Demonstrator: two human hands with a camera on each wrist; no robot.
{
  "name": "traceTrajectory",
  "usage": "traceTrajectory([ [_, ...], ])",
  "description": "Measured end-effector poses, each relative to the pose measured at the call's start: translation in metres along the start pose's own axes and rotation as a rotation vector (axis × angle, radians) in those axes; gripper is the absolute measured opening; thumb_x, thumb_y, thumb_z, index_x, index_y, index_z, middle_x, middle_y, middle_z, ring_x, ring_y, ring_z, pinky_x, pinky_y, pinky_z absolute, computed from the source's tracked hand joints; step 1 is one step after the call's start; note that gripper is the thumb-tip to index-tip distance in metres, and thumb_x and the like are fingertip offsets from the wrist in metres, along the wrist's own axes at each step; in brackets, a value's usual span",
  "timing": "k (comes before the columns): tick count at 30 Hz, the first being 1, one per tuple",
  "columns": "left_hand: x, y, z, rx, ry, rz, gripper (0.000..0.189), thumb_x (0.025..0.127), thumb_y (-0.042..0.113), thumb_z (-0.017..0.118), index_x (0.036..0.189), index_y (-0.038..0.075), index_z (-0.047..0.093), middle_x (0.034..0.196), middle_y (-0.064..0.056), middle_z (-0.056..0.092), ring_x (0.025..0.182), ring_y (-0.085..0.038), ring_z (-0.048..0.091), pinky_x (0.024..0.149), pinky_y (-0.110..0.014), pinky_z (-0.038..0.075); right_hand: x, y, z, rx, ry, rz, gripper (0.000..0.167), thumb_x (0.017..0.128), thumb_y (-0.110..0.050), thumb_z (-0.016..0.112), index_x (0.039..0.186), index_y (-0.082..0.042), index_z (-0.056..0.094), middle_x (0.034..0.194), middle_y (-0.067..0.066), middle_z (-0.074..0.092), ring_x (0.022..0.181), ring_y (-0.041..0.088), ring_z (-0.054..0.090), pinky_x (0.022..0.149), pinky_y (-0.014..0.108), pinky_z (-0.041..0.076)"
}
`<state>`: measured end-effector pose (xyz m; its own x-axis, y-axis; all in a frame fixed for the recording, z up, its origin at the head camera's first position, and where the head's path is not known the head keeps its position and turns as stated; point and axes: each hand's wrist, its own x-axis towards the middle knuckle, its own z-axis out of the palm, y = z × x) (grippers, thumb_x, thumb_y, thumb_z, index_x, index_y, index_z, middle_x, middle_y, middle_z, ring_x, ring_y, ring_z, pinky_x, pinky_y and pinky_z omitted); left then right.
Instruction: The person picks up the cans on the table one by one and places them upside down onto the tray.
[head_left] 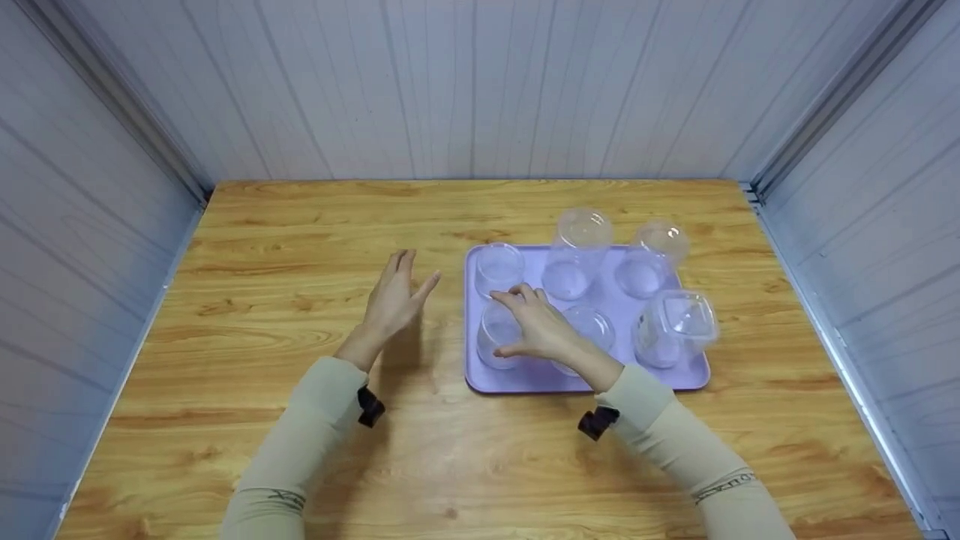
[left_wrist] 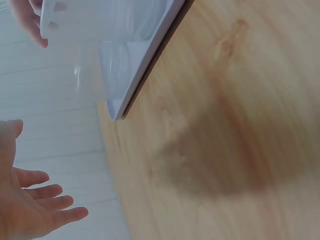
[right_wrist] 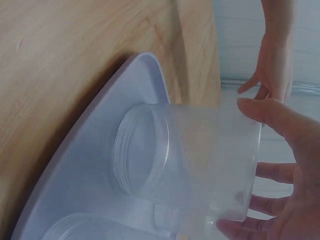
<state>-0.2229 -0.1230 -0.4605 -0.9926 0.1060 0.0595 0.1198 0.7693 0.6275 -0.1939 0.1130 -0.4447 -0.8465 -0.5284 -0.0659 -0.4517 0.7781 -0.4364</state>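
Note:
A clear plastic jar (right_wrist: 195,155) stands on the front left of a lilac tray (head_left: 540,385), its ringed mouth end down on the tray. The thumb and fingers of my right hand (head_left: 544,330) span its upper end; in the right wrist view the thumb tip meets one edge and the fingertips the opposite side. My left hand (head_left: 394,300) hovers left of the tray with fingers spread and nothing in it. Behind the held jar is another clear jar (head_left: 500,271). To its right is a further clear jar (head_left: 592,326), partly hidden by my right hand.
Two taller clear containers, one in the back middle (head_left: 583,236) and one at the back right (head_left: 658,244), stand on the tray. A squarish clear container (head_left: 679,322) occupies the front right. The wooden table (head_left: 300,247) is bounded by pale panel walls (head_left: 472,90).

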Motion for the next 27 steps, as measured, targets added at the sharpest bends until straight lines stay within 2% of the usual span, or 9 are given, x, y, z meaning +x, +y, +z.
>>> traceTrajectory([
  [7,0.011,0.005,-0.011,0.175,0.059,0.105,0.069,0.088,0.045,0.046,0.133,-0.005,0.029,0.135,-0.026,0.029,0.124,-0.036,0.028,0.1,-0.046,0.027,0.005,0.003,0.002,-0.039,-0.007,-0.051,0.087,0.062,-0.043,0.076,0.134,-0.012,0.039,0.121,0.015,0.041,0.098,0.03,0.042,0.076,0.038,0.044],
  [10,0.013,0.005,-0.014,0.23,0.071,0.126,0.07,0.088,0.044,0.048,0.134,-0.005,0.029,0.135,-0.025,0.029,0.124,-0.036,0.028,0.097,-0.05,0.029,0.005,0.004,0.002,-0.05,-0.016,-0.06,0.087,0.064,-0.045,0.074,0.136,-0.012,0.037,0.124,0.016,0.04,0.101,0.033,0.042,0.079,0.041,0.044],
  [15,0.015,0.005,-0.021,0.279,0.024,0.082,0.072,0.088,0.046,0.046,0.138,-0.001,0.023,0.141,-0.022,0.021,0.129,-0.036,0.016,0.097,-0.057,0.022,0.004,0.006,-0.001,-0.029,-0.065,-0.087,0.095,0.066,-0.051,0.07,0.14,-0.012,0.026,0.136,0.022,0.028,0.115,0.041,0.034,0.089,0.048,0.039],
  [19,0.018,0.007,-0.027,0.325,-0.045,0.033,0.076,0.088,0.05,0.042,0.141,0.004,0.014,0.145,-0.019,0.009,0.131,-0.037,0.007,0.097,-0.06,0.016,0.003,0.01,-0.014,0.024,-0.1,-0.121,0.096,0.069,-0.049,0.069,0.142,-0.012,0.018,0.141,0.022,0.018,0.124,0.041,0.023,0.098,0.049,0.028],
  [23,0.021,0.01,-0.033,0.369,-0.092,0.014,0.078,0.087,0.053,0.04,0.143,0.008,0.008,0.146,-0.017,0.001,0.131,-0.036,0.001,0.097,-0.062,0.012,0.005,0.017,-0.032,0.016,-0.092,-0.155,0.085,0.076,-0.047,0.062,0.142,-0.012,0.02,0.143,0.018,0.019,0.128,0.034,0.02,0.103,0.047,0.019],
  [27,0.024,0.016,-0.036,0.388,-0.113,0.009,0.079,0.087,0.054,0.039,0.143,0.01,0.005,0.147,-0.014,-0.005,0.131,-0.035,-0.001,0.098,-0.062,0.008,0.007,0.024,-0.05,-0.031,-0.046,-0.175,0.074,0.081,-0.045,0.057,0.14,-0.011,0.027,0.142,0.016,0.024,0.128,0.032,0.023,0.102,0.046,0.02],
])
